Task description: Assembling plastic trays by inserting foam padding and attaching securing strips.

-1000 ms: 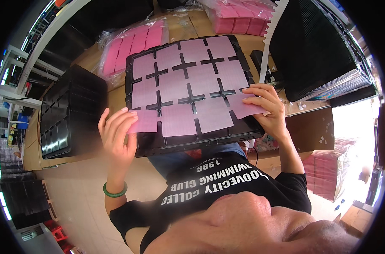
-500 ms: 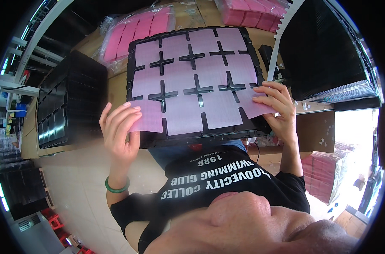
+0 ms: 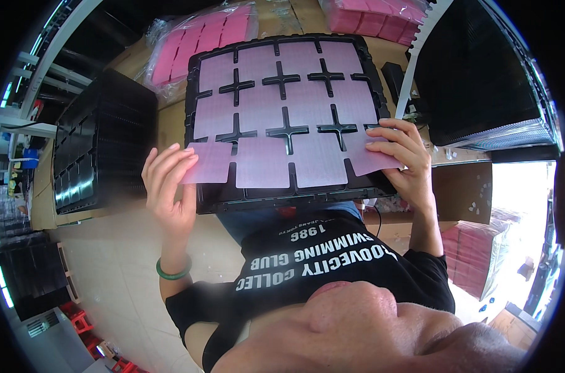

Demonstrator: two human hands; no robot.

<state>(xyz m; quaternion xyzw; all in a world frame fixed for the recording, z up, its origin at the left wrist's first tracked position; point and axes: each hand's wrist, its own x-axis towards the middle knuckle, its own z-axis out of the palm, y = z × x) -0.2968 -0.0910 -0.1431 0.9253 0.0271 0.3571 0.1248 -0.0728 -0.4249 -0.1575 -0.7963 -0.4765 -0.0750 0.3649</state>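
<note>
A thin pink slotted sheet (image 3: 264, 102) lies over a black plastic tray (image 3: 282, 200) with raised cross-shaped dividers. Several of those dividers stick up through its slots. Along the near side, the sheet's flaps sit over the tray's front part, with dark tray surface visible beyond their edge. My left hand (image 3: 172, 183) pinches the near left corner flap between thumb and fingers. At the near right corner, my right hand (image 3: 404, 152) grips the other corner flap, fingers on top and thumb below.
Stacks of black trays stand at left (image 3: 102, 149) and right (image 3: 487, 81). Behind lie a bagged pink sheet stack (image 3: 202, 40) and another pink stack (image 3: 376, 22). A white toothed strip (image 3: 413, 65) rises beside the right stack. An open cardboard box (image 3: 463, 193) is at lower right.
Both hands have shifted slightly away and to the left with the near edge of the pink sheet. The tray also sits slightly farther off in the view.
</note>
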